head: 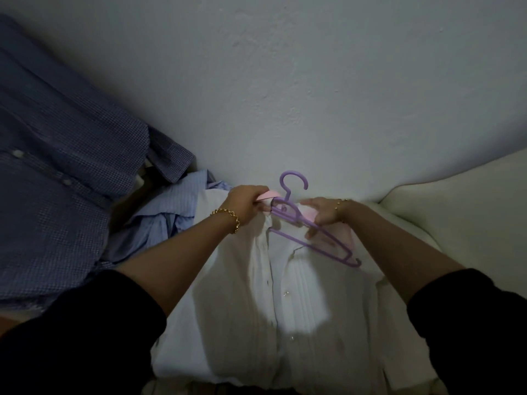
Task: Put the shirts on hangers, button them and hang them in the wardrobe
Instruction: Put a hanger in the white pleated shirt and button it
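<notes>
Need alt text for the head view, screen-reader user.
A person's left grip holds the pink collar of a white shirt laid flat, while the right grip holds a purple hanger at the neck. Blue shirts lie heaped to the left.

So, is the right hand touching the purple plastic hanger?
Touching. In the head view, the right hand curls its fingers round the upper arm of the purple plastic hanger, over the white pleated shirt.

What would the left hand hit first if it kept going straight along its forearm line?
Likely the purple hanger, at its hook stem, just past the collar that the left hand grips; behind it, the white wall. Depth is unclear from one view.
</notes>
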